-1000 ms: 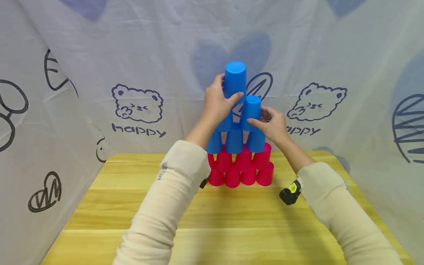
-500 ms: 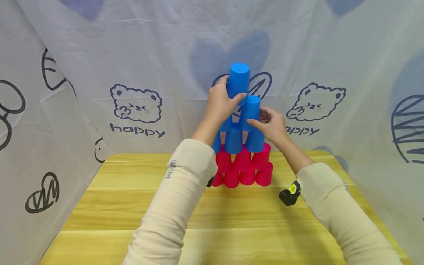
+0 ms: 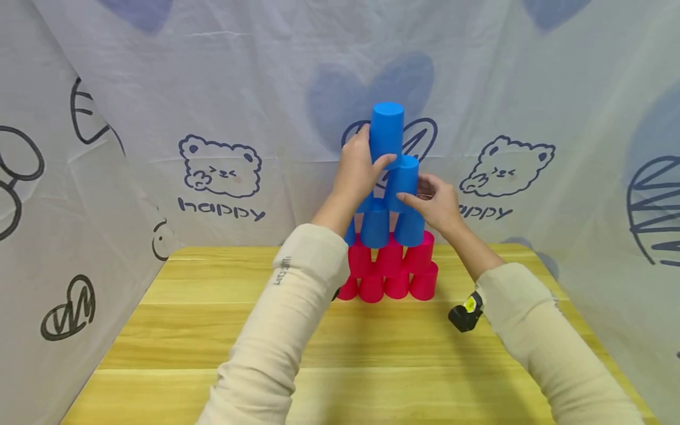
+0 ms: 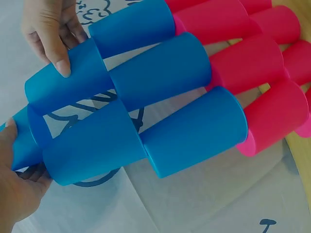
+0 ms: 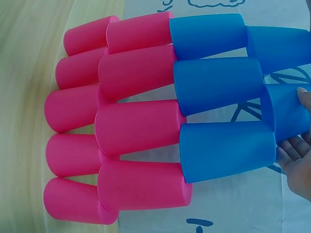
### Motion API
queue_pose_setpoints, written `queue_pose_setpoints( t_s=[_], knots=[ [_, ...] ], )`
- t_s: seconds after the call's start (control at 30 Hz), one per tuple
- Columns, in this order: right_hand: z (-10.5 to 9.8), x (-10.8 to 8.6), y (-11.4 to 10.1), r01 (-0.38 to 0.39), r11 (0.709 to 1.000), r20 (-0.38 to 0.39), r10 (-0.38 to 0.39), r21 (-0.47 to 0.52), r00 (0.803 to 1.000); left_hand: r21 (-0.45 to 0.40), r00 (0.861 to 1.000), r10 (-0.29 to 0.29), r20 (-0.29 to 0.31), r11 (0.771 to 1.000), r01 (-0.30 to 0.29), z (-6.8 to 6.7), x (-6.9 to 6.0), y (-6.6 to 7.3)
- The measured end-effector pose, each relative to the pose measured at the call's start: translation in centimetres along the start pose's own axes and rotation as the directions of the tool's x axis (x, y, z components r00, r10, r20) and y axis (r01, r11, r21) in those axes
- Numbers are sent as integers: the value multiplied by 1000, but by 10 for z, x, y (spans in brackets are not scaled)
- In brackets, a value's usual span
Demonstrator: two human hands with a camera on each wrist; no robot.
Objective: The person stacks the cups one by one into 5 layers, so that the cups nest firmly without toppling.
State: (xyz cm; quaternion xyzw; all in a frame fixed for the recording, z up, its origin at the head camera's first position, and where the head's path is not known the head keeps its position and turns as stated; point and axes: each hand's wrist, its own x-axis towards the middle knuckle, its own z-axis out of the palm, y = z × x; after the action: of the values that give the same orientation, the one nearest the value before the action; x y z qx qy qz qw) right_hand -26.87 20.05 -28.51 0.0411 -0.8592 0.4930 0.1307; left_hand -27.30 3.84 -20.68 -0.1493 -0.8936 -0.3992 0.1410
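My left hand (image 3: 358, 171) grips the topmost upside-down blue cup (image 3: 387, 133), thumb in front and fingers behind. That cup stands over the two blue cups of the row below; whether it bears on both I cannot tell. My right hand (image 3: 438, 203) pinches the right one of those two, a blue cup (image 3: 402, 184), between thumb and fingers. The left wrist view shows the left hand (image 4: 19, 194) on the top cup (image 4: 24, 141) and the right hand (image 4: 51, 29) on its cup (image 4: 70, 75). Below them stand three blue cups, among them a middle blue cup (image 3: 375, 227).
Two rows of red cups (image 3: 390, 257) bear the blue ones, on a wooden table (image 3: 382, 354). A pale printed curtain (image 3: 265, 88) hangs close behind the pyramid. Black wrist cameras, such as the right camera (image 3: 464, 316), stick out below the sleeves.
My left hand has moved the top blue cup to the right and slightly down, over the gap between the two cups beneath. The right hand has stayed on its cup.
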Motion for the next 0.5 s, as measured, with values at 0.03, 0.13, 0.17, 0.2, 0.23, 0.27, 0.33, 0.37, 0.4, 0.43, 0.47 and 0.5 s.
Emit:
queue_pose_setpoints(
  t_s=[0.03,0.13,0.17,0.2,0.23,0.27,0.33,0.37,0.4,0.43,0.47,0.5],
  knots=[
    [0,0,0,2,1000,-1,-2,-1,1000,3,1000,1,7,1000,-1,0,0,0],
    [0,1,0,6,1000,-2,-6,-1,1000,17,1000,1,29,1000,-2,0,0,0],
    [0,1,1,8,1000,-2,-8,0,1000,22,999,3,35,1000,-3,0,0,0],
    [0,0,0,10,1000,-1,-10,1,1000,23,999,4,38,1000,-5,0,0,0],
    [0,0,0,10,1000,-1,-10,0,1000,23,999,6,39,1000,-7,1,-1,0],
    [-1,0,0,10,1000,0,-10,0,1000,27,999,6,41,1000,-7,1,-1,-1],
    [-1,-1,0,11,1000,0,-11,1,1000,25,999,5,41,1000,-6,2,-1,-2],
    [-1,-2,-1,11,1000,0,-11,1,1000,20,999,8,37,1000,-8,2,-1,-2],
    [-1,-2,-1,10,1000,1,-10,0,1000,14,999,8,32,1000,-9,2,-1,-3],
    [-1,-2,-1,12,1000,0,-12,1,1000,7,1000,11,25,1000,-11,2,-1,-4],
    [-1,-2,-1,14,1000,1,-14,1,1000,1,1000,13,18,1000,-13,2,-1,-4],
    [0,-2,-1,17,1000,2,-17,3,1000,-7,1000,15,11,1000,-15,2,-1,-5]
  ],
)
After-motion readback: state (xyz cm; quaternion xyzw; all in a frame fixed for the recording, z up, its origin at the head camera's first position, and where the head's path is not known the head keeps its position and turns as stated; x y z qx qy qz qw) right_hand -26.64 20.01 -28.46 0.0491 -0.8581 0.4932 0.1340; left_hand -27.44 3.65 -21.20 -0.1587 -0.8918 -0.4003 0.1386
